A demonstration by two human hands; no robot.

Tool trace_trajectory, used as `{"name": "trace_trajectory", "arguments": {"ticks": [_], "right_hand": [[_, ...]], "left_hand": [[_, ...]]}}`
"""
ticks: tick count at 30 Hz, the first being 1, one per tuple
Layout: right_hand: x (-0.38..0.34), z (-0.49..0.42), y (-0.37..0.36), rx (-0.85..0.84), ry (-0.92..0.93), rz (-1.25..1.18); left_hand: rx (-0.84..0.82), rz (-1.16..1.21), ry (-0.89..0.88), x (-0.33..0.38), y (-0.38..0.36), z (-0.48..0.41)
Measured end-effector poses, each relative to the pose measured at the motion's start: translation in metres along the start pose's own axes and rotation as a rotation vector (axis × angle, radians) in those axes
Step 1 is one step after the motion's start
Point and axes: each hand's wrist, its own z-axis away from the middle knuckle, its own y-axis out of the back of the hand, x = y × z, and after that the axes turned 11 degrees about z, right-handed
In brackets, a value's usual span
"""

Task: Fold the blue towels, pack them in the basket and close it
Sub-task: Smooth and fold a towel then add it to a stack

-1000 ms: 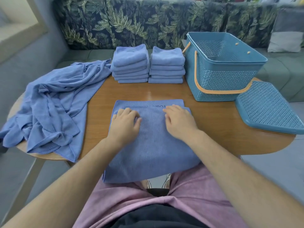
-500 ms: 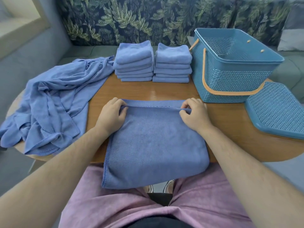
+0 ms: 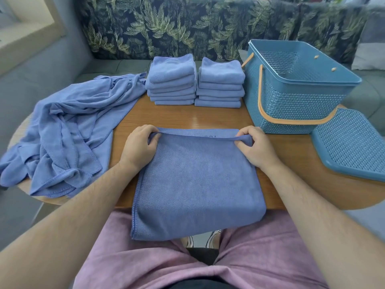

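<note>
The folded towel [image 3: 198, 180] lies square in front of me. Its far edge runs left to right across the table [image 3: 208, 117], and its length seems to run from that edge back toward me, the near end hanging off the table over my lap. My left hand [image 3: 138, 147] pinches the far left corner of the top layer and my right hand [image 3: 256, 148] pinches the far right corner, thumbs against curled fingers, the edge raised a little between them.

The table is round, of brown wood, with a leaf-patterned sofa [image 3: 187, 28] behind it. At the back stand two stacks of folded towels [image 3: 171, 80], side by side. A heap of unfolded towels [image 3: 66, 132] sprawls on the left. The basket [image 3: 295, 101] stands open at the right, its orange handle down, with its lid [image 3: 352, 147] just beside it.

The towel is plain blue, soft-napped, with a stitched hem down its left side.
</note>
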Motion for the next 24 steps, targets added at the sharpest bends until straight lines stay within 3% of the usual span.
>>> {"name": "trace_trajectory", "arguments": {"ticks": [3,13,24], "right_hand": [[-0.004,0.001,-0.001,-0.062,-0.039,-0.123],[-0.004,0.001,-0.004,0.044,0.008,0.106],[0.002,-0.005,-0.012,-0.039,-0.022,0.328]], "left_hand": [[0.023,0.013,0.021,0.0,0.0,0.0],[0.04,0.048,0.066,-0.007,-0.004,-0.002],[-0.012,0.025,0.052,-0.002,-0.003,-0.001]]}}
